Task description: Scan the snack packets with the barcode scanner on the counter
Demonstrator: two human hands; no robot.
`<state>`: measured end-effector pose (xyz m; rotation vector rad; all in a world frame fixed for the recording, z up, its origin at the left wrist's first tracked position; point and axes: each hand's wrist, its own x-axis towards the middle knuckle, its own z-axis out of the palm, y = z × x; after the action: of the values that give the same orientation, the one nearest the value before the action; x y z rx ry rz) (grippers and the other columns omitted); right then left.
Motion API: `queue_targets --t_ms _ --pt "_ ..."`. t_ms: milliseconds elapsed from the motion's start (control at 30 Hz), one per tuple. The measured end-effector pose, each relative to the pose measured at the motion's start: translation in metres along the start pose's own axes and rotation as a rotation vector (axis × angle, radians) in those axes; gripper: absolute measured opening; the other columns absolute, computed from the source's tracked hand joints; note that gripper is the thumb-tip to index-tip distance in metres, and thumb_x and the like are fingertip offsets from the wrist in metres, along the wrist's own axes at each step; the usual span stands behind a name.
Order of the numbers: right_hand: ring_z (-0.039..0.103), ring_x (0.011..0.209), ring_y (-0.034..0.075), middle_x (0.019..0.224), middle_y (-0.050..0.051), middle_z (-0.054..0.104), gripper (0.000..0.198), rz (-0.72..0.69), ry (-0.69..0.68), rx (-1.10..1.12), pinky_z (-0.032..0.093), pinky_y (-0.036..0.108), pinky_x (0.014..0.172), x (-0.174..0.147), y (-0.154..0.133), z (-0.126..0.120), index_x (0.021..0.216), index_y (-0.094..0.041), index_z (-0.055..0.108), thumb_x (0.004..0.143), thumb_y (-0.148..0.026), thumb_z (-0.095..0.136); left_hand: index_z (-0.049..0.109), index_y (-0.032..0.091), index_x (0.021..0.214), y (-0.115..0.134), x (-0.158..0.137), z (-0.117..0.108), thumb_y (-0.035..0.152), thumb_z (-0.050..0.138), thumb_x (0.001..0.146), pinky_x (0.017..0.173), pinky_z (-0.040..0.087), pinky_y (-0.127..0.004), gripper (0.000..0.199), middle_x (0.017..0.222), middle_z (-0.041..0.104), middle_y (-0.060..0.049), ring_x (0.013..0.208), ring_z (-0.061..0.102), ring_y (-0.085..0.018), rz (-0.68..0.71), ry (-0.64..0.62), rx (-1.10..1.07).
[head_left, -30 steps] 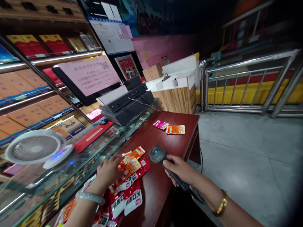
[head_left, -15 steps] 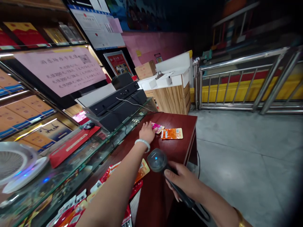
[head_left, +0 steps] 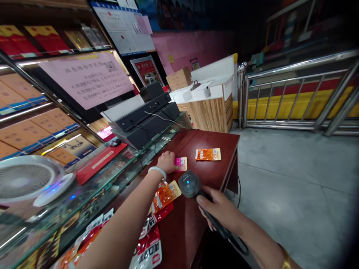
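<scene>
My left hand [head_left: 166, 162], with a pale bracelet at the wrist, has its fingers closed over the left end of a pink snack packet [head_left: 181, 164] on the dark red table. My right hand [head_left: 218, 209] is wrapped round the handle of a black barcode scanner [head_left: 190, 184], whose rounded head shows a small blue light and points toward the pink packet. An orange snack packet [head_left: 208, 154] lies flat beyond the scanner. Closer to me, another orange packet [head_left: 166, 195] rests on red and white packets [head_left: 149, 244], partly hidden by my left forearm.
A glass display counter [head_left: 123, 175] runs along the left, bearing a white fan [head_left: 25, 179], a red flat box [head_left: 101, 164] and a black machine [head_left: 146, 123]. The table [head_left: 179, 231] has its edge on the right. Metal railings [head_left: 283, 101] stand beyond the grey floor.
My left hand has drawn the pink packet toward me and left, away from the orange one. The scanner stays in my right hand, nearly in place. The view has shifted slightly.
</scene>
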<state>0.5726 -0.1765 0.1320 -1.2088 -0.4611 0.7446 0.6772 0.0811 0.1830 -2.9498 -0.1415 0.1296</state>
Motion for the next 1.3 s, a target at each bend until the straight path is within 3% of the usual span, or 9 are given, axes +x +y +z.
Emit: queue_targets --t_ms 200,367,500,767,900,1033,1133,1300 --pt "0.048 0.034 0.005 0.058 -0.008 0.052 0.045 -0.032 0.002 0.019 0.039 0.016 0.033 -0.012 -0.002 0.01 0.099 -0.018 0.05 0.086 -0.061 0.057 0.049 0.021 0.107 -0.004 -0.062 0.001 0.043 0.068 0.077 0.074 0.043 -0.028 0.042 0.092 0.066 -0.006 0.087 0.064 -0.021 0.032 0.142 -0.218" --pt "0.047 0.034 0.005 0.057 -0.009 0.052 0.044 -0.061 0.051 0.042 0.04 0.016 0.033 -0.016 -0.004 0.022 0.095 -0.02 0.049 0.084 -0.062 0.058 0.049 0.022 0.104 -0.001 -0.102 -0.011 0.031 0.069 0.075 0.071 0.041 -0.028 0.037 0.089 0.064 -0.004 0.082 0.063 -0.02 0.067 0.228 -0.257" --pt "0.047 0.034 0.005 0.057 -0.009 0.052 0.041 -0.082 0.005 0.024 0.038 0.016 0.033 -0.019 -0.007 0.033 0.092 -0.019 0.05 0.087 -0.059 0.057 0.049 0.019 0.105 -0.001 -0.127 -0.015 0.02 0.064 0.075 0.072 0.042 -0.028 0.034 0.089 0.065 -0.006 0.084 0.062 -0.021 0.063 0.258 -0.233" --pt "0.047 0.034 0.005 0.058 -0.009 0.051 0.04 -0.07 -0.066 -0.049 0.037 0.015 0.033 -0.027 -0.005 0.046 0.091 -0.02 0.046 0.088 -0.06 0.055 0.051 0.02 0.112 -0.015 -0.158 -0.025 0.038 0.066 0.076 0.076 0.045 -0.029 0.043 0.098 0.068 -0.007 0.09 0.065 -0.023 -0.047 0.171 -0.264" --pt "0.048 0.034 0.005 0.058 -0.009 0.052 0.043 -0.055 -0.061 -0.078 0.039 0.016 0.032 -0.029 0.001 0.043 0.089 -0.02 0.046 0.086 -0.062 0.056 0.055 0.024 0.124 -0.044 -0.163 -0.021 0.051 0.067 0.074 0.087 0.045 -0.033 0.058 0.114 0.067 -0.01 0.103 0.064 -0.025 -0.117 -0.045 -0.201" --pt "0.049 0.034 0.007 0.058 -0.009 0.052 0.048 -0.025 -0.047 -0.062 0.04 0.017 0.033 -0.03 0.005 0.034 0.095 -0.019 0.048 0.083 -0.064 0.057 0.056 0.034 0.131 -0.059 -0.156 -0.019 0.055 0.071 0.066 0.098 0.04 -0.049 0.069 0.135 0.056 -0.012 0.125 0.05 -0.036 -0.196 -0.184 -0.008" --pt "0.048 0.034 0.007 0.059 -0.009 0.052 0.052 0.006 -0.028 -0.044 0.041 0.019 0.033 -0.031 0.006 0.025 0.102 -0.019 0.046 0.081 -0.065 0.058 0.051 0.035 0.136 -0.045 -0.14 -0.023 0.056 0.069 0.068 0.104 0.035 -0.055 0.074 0.147 0.045 -0.01 0.135 0.04 -0.036 -0.183 -0.126 0.008" --pt "0.047 0.034 0.006 0.058 -0.009 0.05 0.047 -0.013 -0.005 -0.05 0.041 0.018 0.034 -0.033 0.005 0.007 0.099 -0.019 0.048 0.083 -0.063 0.056 0.055 0.027 0.134 0.015 -0.088 -0.023 0.063 0.059 0.079 0.11 0.034 -0.043 0.065 0.145 0.049 -0.009 0.135 0.042 -0.028 0.01 0.073 -0.12"
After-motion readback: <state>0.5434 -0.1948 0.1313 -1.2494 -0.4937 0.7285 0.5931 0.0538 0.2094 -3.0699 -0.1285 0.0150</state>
